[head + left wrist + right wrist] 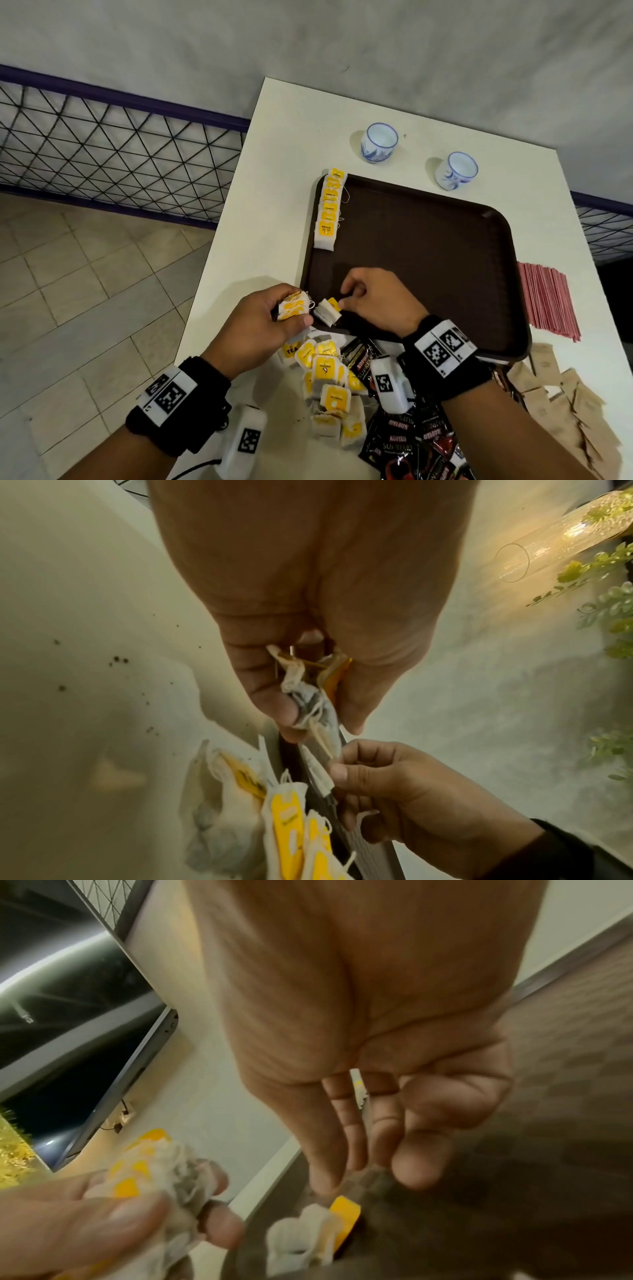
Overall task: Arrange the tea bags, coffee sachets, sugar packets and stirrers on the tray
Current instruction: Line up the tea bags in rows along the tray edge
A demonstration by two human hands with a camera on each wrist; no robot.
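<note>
Left hand clutched bunched tea bags just off tray corner; right hand pinched one bag over rim. Light, soft, tearable; best pinched by paper edge, strings tangling.

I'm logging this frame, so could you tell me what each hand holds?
Left hand: grips a bunch of tea bags.
Right hand: pinches one tea bag.
</note>
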